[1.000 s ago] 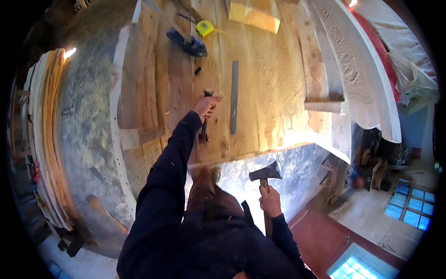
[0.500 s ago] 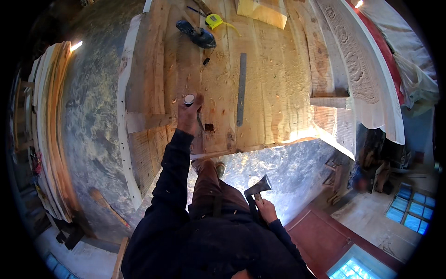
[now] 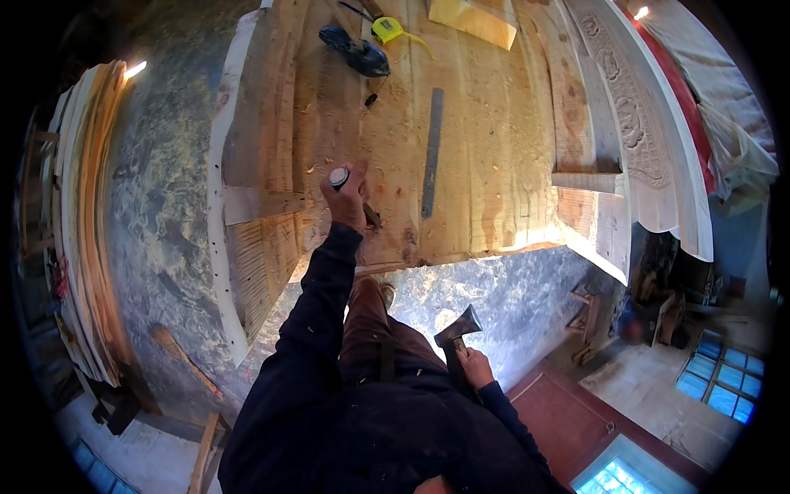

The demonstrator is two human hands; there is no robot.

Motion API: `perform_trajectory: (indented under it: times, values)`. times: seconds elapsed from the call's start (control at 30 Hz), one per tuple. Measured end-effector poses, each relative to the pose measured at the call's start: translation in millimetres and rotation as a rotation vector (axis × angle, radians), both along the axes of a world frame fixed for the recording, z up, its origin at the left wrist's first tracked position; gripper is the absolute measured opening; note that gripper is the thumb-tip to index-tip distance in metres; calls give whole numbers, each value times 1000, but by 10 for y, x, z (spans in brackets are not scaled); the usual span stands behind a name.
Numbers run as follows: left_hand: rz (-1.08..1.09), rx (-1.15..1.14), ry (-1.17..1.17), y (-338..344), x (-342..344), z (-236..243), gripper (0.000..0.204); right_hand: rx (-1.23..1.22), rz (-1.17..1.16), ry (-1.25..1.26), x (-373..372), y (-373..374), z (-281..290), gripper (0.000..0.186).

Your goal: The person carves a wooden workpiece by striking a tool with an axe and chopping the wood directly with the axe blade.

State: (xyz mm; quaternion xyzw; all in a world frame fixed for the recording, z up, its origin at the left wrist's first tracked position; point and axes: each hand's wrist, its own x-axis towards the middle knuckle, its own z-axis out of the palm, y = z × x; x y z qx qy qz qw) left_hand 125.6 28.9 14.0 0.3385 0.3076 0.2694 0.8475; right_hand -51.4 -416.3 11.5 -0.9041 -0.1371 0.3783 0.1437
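My left hand (image 3: pixel 349 204) is closed around an upright chisel, whose round pale handle end (image 3: pixel 338 177) pokes out above the fist. Most of the chisel's blade is hidden behind the hand. Just right of that hand a small dark mortise hole (image 3: pixel 373 219) is cut in the planked wooden panel (image 3: pixel 485 148), near its front edge. Low at my right side, my right hand (image 3: pixel 475 368) grips a hatchet (image 3: pixel 457 328) close under its head. The hatchet is clear of the panel and the chisel.
A steel ruler (image 3: pixel 432 152) lies mid-panel. Farther back are a dark power tool (image 3: pixel 355 54), a yellow tape measure (image 3: pixel 387 30) and a wood block (image 3: pixel 473 23). Raised wooden sides flank the panel, the right one beside a carved board (image 3: pixel 629 107). Stacked planks (image 3: pixel 86 222) stand far left.
My left hand has shifted a little right with the chisel, closer to the mortise hole, and covers more of the blade. The hatchet has hardly moved. The view has shifted slightly.
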Motion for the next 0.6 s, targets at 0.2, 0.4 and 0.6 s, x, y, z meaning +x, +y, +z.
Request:
perform_trajectory:
  times: [0.2,0.4,0.6]
  values:
    - [-4,78,0,-26,21,65,28,-28,-82,136,68,52,65,26]
    - [7,109,-17,-44,42,22,32,9,190,0,7,-124,-193,17]
    - [69,124,-10,-69,54,-3,34,17,130,-26,150,19,-89,33]
